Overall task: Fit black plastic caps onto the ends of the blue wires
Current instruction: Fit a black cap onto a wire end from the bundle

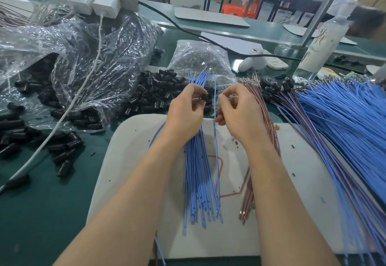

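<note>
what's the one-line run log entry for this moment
left hand: pinches black cap, holds blue wire bundle | right hand: pinches single blue wire | cap: not yet fitted

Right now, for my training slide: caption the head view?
Left hand holds a black cap and a blue wire bundle; right hand pinches a single blue wire.

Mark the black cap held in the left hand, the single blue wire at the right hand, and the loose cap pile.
black cap [203, 96], head view, its exposed dark side.
single blue wire [215, 102], head view, its upright stretch, mid-length.
cap pile [152, 93], head view, middle of the heap.
</note>
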The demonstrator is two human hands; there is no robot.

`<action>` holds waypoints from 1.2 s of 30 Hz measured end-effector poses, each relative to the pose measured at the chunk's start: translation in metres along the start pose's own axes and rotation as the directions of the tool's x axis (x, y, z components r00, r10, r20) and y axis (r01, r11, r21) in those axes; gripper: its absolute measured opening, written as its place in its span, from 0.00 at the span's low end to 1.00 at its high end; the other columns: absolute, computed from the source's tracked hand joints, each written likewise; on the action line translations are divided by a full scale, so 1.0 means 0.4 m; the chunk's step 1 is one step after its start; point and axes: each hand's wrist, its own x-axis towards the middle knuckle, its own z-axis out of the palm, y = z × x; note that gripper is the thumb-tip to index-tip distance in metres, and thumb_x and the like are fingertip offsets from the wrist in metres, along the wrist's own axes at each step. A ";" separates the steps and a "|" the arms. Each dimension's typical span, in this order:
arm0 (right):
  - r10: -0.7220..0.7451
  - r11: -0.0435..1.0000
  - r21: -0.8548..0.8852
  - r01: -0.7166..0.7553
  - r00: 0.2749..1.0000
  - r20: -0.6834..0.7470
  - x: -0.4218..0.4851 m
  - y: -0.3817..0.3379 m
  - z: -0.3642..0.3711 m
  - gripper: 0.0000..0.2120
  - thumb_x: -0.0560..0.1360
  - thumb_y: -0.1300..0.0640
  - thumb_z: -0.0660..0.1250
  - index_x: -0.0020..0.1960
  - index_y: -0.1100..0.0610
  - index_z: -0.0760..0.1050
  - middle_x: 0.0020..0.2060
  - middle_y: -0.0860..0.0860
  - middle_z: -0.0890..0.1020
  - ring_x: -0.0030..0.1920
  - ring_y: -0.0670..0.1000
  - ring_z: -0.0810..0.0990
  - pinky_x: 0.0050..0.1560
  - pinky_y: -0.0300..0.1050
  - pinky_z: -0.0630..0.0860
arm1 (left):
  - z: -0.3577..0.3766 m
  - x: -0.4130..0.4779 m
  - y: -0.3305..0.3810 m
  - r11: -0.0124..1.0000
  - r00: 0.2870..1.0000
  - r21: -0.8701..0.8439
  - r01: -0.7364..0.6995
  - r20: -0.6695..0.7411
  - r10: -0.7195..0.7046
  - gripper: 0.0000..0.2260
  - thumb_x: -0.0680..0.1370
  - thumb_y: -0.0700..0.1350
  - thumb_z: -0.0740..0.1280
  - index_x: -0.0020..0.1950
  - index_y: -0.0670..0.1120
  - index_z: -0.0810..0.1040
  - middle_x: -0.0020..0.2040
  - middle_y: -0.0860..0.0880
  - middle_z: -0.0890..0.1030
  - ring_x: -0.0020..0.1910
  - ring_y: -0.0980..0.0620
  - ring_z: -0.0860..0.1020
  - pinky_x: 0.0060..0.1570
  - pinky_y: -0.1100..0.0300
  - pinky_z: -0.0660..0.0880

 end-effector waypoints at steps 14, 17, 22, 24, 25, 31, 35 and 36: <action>-0.220 0.938 -0.287 0.193 0.973 -0.063 -0.007 0.006 0.017 0.07 0.74 0.54 0.69 0.46 0.58 0.78 0.40 0.53 0.81 0.42 0.52 0.78 0.45 0.42 0.72 | 0.004 -0.013 -0.006 0.931 0.990 0.341 -0.132 -0.006 0.143 0.08 0.77 0.39 0.66 0.55 0.43 0.79 0.50 0.48 0.77 0.43 0.51 0.74 0.47 0.57 0.72; -0.247 0.927 -0.302 0.224 0.968 -0.041 -0.014 -0.005 0.023 0.08 0.73 0.53 0.70 0.46 0.58 0.78 0.41 0.54 0.80 0.43 0.53 0.78 0.47 0.47 0.74 | 0.005 -0.017 0.002 0.917 0.988 0.381 -0.121 -0.045 0.149 0.05 0.76 0.38 0.64 0.49 0.41 0.79 0.44 0.46 0.78 0.42 0.47 0.75 0.45 0.51 0.73; -0.248 0.914 -0.325 0.243 0.968 0.028 -0.016 -0.011 0.020 0.09 0.73 0.53 0.71 0.48 0.58 0.78 0.43 0.53 0.79 0.44 0.53 0.77 0.49 0.48 0.74 | 0.003 -0.015 0.005 0.929 0.992 0.370 -0.026 -0.108 0.071 0.05 0.74 0.38 0.64 0.44 0.42 0.80 0.40 0.47 0.81 0.41 0.45 0.77 0.42 0.52 0.74; -0.243 0.919 -0.306 0.247 0.969 0.052 -0.017 -0.015 0.016 0.09 0.73 0.54 0.71 0.48 0.58 0.79 0.42 0.52 0.80 0.44 0.51 0.77 0.48 0.43 0.73 | 0.001 -0.013 0.002 0.938 0.990 0.346 -0.006 -0.128 0.054 0.06 0.74 0.38 0.64 0.44 0.43 0.81 0.40 0.47 0.82 0.41 0.45 0.77 0.42 0.53 0.74; -0.239 0.925 -0.288 0.246 0.969 0.061 -0.017 -0.018 0.013 0.08 0.73 0.55 0.71 0.48 0.58 0.79 0.42 0.52 0.81 0.43 0.50 0.77 0.47 0.42 0.72 | -0.001 -0.012 0.000 0.947 0.990 0.323 -0.003 -0.134 0.049 0.05 0.74 0.38 0.64 0.44 0.43 0.80 0.39 0.47 0.82 0.40 0.45 0.78 0.42 0.53 0.74; -0.204 0.971 -0.125 0.206 0.979 0.029 -0.017 -0.027 -0.018 0.09 0.76 0.63 0.65 0.51 0.52 0.80 0.38 0.49 0.82 0.39 0.47 0.79 0.44 0.38 0.76 | -0.002 -0.010 -0.001 0.985 0.988 0.168 -0.025 -0.144 0.049 0.02 0.74 0.38 0.68 0.43 0.42 0.81 0.38 0.48 0.82 0.40 0.48 0.80 0.46 0.52 0.77; -0.185 0.981 0.060 0.183 0.983 0.020 -0.015 -0.033 -0.029 0.08 0.74 0.65 0.68 0.50 0.54 0.75 0.40 0.46 0.81 0.42 0.42 0.80 0.48 0.34 0.77 | -0.002 -0.012 0.001 0.990 0.983 0.128 -0.062 -0.164 0.083 0.02 0.75 0.38 0.68 0.44 0.42 0.80 0.39 0.50 0.82 0.40 0.51 0.80 0.46 0.54 0.77; -0.197 0.978 0.076 0.194 0.980 0.023 -0.015 -0.035 -0.029 0.08 0.74 0.65 0.68 0.49 0.55 0.76 0.41 0.46 0.81 0.42 0.41 0.80 0.48 0.33 0.76 | -0.002 -0.012 0.001 0.990 0.983 0.125 -0.064 -0.163 0.084 0.02 0.75 0.38 0.68 0.43 0.43 0.80 0.39 0.50 0.82 0.40 0.51 0.80 0.46 0.54 0.77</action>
